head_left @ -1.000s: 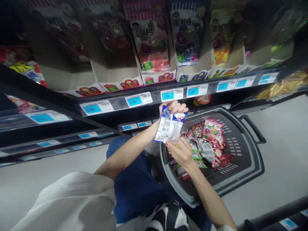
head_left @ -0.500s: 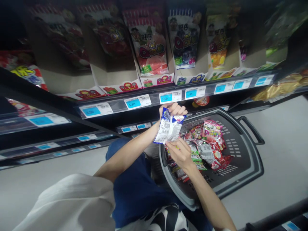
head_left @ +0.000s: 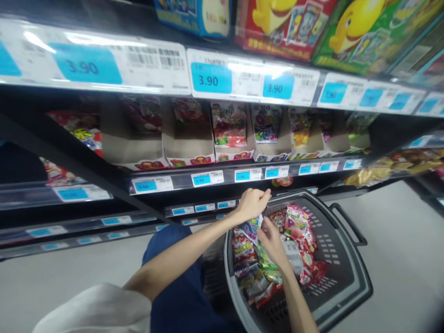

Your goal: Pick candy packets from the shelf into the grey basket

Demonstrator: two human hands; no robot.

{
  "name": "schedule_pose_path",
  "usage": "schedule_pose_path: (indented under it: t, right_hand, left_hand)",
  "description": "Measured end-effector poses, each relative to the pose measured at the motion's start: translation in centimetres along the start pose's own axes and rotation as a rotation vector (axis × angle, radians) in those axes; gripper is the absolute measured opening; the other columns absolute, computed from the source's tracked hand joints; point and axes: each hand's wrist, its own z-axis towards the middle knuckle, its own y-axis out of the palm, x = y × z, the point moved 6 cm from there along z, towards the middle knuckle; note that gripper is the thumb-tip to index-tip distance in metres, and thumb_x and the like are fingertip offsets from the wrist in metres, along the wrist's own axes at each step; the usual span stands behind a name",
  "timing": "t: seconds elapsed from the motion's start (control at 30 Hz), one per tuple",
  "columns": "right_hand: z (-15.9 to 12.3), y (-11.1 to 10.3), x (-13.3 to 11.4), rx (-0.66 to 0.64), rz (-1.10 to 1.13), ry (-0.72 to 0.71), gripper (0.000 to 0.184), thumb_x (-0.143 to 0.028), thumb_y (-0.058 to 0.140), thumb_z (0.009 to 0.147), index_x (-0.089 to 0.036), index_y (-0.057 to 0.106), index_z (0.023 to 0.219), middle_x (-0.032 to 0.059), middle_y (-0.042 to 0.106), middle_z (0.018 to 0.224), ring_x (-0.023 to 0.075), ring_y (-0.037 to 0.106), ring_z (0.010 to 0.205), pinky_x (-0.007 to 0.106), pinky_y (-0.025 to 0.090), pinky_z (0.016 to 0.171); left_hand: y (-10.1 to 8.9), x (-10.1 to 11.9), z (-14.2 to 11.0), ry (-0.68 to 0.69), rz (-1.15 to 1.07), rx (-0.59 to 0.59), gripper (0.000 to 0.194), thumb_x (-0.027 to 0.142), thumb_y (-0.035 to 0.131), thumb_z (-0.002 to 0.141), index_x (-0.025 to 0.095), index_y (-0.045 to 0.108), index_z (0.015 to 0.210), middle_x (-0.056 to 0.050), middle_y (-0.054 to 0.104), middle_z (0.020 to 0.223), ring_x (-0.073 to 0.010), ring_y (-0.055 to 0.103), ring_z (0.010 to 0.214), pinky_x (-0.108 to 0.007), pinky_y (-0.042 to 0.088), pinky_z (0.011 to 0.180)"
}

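Observation:
A blue and white gummy candy packet (head_left: 251, 230) is between my hands above the left part of the shopping basket (head_left: 359, 277). My left hand (head_left: 254, 204) is closed on its upper end, the back of the hand turned up and covering part of it. My right hand (head_left: 273, 240) pinches the packet's right edge with thumb and fingers. Its printed front with blue fruit now faces up, partly hidden by both hands. Under it in the basket lie several candy packets, among them a pink one (head_left: 297, 224), a red one (head_left: 243, 247) and green ones.
Ahead runs a shelf (head_left: 298, 163) with open cardboard boxes of candy packets, a blueberry-coloured packet (head_left: 266, 124) among them. A higher shelf carries price tags (head_left: 211, 81) and a red box (head_left: 277, 27). The basket's handle (head_left: 348, 225) sticks out at the right.
The packet has turned from its white printed back to its front and tilted. My left hand has rolled over it. The view has tipped up, bringing the higher shelf in.

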Motion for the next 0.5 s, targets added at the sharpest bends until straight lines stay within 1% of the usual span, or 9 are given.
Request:
schedule_pose_path:
  t: [0.07, 0.1, 0.17, 0.2, 0.27, 0.33, 0.37, 0.43, 0.5]
  right_hand:
    - [0.1, 0.9, 0.0, -0.049, 0.01, 0.06, 0.033, -0.046, 0.069, 0.092, -0.015, 0.073, 0.104, 0.0067, 0.075, 0.091, 0.0222, 0.071, 0.079, 0.032, 0.059, 0.074]
    - [0.2, 1.2, -0.1, -0.071, 0.02, 0.087, 0.033, -0.047, 0.071, 0.091, -0.015, 0.073, 0.096, 0.0059, 0.074, 0.086, 0.0218, 0.07, 0.076, 0.032, 0.059, 0.072]
    - [0.6, 1.2, -0.5, -0.104, 0.056, 0.129, 0.036, -0.05, 0.07, 0.091, -0.015, 0.073, 0.09, 0.0054, 0.074, 0.083, 0.0217, 0.069, 0.074, 0.032, 0.059, 0.071]
    - [0.9, 0.7, -0.7, -0.117, 0.078, 0.144, 0.038, -0.053, 0.07, 0.09, -0.015, 0.073, 0.09, 0.0054, 0.074, 0.083, 0.0219, 0.069, 0.074, 0.032, 0.059, 0.07]
    - [1.5, -1.2, -1.2, -0.135, 0.114, 0.169, 0.04, -0.055, 0.072, 0.088, -0.016, 0.074, 0.088, 0.0057, 0.073, 0.08, 0.0224, 0.069, 0.072, 0.033, 0.059, 0.066]
    - [2.5, -4.0, -1.9, -0.127, 0.133, 0.187, 0.039, -0.055, 0.076, 0.085, -0.016, 0.075, 0.09, 0.0073, 0.074, 0.082, 0.024, 0.071, 0.074, 0.034, 0.06, 0.066]
    - [3.1, -5.7, -2.4, -0.107, 0.144, 0.195, 0.039, -0.054, 0.077, 0.084, -0.017, 0.076, 0.095, 0.0088, 0.075, 0.088, 0.0253, 0.073, 0.08, 0.036, 0.062, 0.07]
    - [4.9, -8.9, -3.8, -0.027, 0.188, 0.199, 0.042, -0.055, 0.078, 0.083, -0.019, 0.075, 0.105, 0.0116, 0.076, 0.102, 0.0267, 0.074, 0.089, 0.039, 0.064, 0.076]
    - [7.3, -11.7, -5.9, 0.125, 0.305, 0.165, 0.049, -0.055, 0.083, 0.078, -0.018, 0.073, 0.109, 0.014, 0.075, 0.11, 0.0283, 0.075, 0.092, 0.041, 0.065, 0.076]
  left_hand:
    - [0.3, 0.0, 0.1, -0.007, 0.029, -0.059, 0.064, 0.055, 0.033, 0.102, 0.02, 0.047, 0.05, -0.002, 0.052, 0.049, -0.0151, 0.051, 0.054, -0.03, 0.03, 0.064]
    - [0.5, 0.0, 0.2, -0.016, 0.018, -0.104, 0.063, 0.056, 0.033, 0.102, 0.02, 0.05, 0.053, -0.003, 0.056, 0.052, -0.0166, 0.055, 0.057, -0.03, 0.032, 0.065]
    - [0.5, -0.2, 0.7, -0.037, -0.042, -0.185, 0.06, 0.057, 0.033, 0.101, 0.021, 0.056, 0.059, -0.004, 0.062, 0.059, -0.0192, 0.061, 0.066, -0.03, 0.037, 0.07]
    - [0.3, -0.4, 0.9, -0.049, -0.075, -0.207, 0.059, 0.057, 0.032, 0.101, 0.02, 0.06, 0.064, -0.004, 0.066, 0.065, -0.0202, 0.064, 0.071, -0.03, 0.04, 0.073]
    - [-0.3, -0.9, 1.5, -0.093, -0.15, -0.192, 0.059, 0.057, 0.029, 0.101, 0.02, 0.068, 0.077, -0.005, 0.074, 0.081, -0.0217, 0.067, 0.084, -0.03, 0.044, 0.081]
    - [-1.0, -1.5, 2.0, -0.154, -0.267, -0.145, 0.056, 0.056, 0.028, 0.1, 0.021, 0.072, 0.092, -0.005, 0.077, 0.099, -0.0222, 0.068, 0.095, -0.031, 0.047, 0.089]
    - [-1.1, -1.8, 2.1, -0.177, -0.341, -0.126, 0.055, 0.053, 0.027, 0.1, 0.021, 0.072, 0.099, -0.005, 0.077, 0.105, -0.022, 0.068, 0.101, -0.031, 0.048, 0.092]
    - [-1.1, -2.3, 2.2, -0.198, -0.467, -0.122, 0.054, 0.047, 0.024, 0.101, 0.02, 0.07, 0.109, -0.007, 0.076, 0.115, -0.0205, 0.068, 0.109, -0.031, 0.048, 0.098]
    - [-0.8, -2.4, 2.2, -0.187, -0.498, -0.155, 0.052, 0.044, 0.025, 0.1, 0.019, 0.068, 0.11, -0.008, 0.075, 0.119, -0.0199, 0.067, 0.113, -0.031, 0.048, 0.103]
